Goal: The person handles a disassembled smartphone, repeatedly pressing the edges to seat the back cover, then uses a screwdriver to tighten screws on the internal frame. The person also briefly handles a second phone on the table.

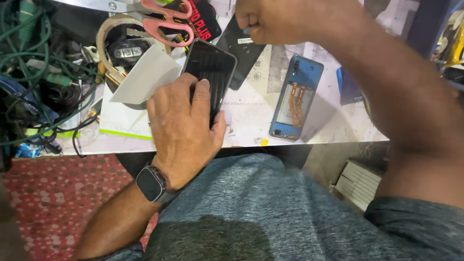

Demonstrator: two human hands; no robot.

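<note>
Down at the near edge of the counter (251,116), the left hand (181,128) lies flat over a dark phone screen panel (212,67), fingers spread across its lower half and the thumb hooked round its right edge, so the grip is a loose press and clasp, not a fist. The panel is tilted, its far end pointing up and to the right, and its near end is hidden under the palm. A dark smartwatch (151,183) sits on that wrist.

Farther off, the right hand (270,19) is curled into a closed grip just above a black flat back cover (241,48); something small and light blue shows at the fingers, but whether it is pinched I cannot tell.

To the right of the panel, well apart from both hands, a blue phone frame (297,96) lies open-faced with orange ribbon cables inside. Left of the panel lies a white sheet (145,77), with a roll of tape (108,34) and pink-handled scissors (166,19) beyond it. Green cables (34,72) tangle at the far left.
</note>
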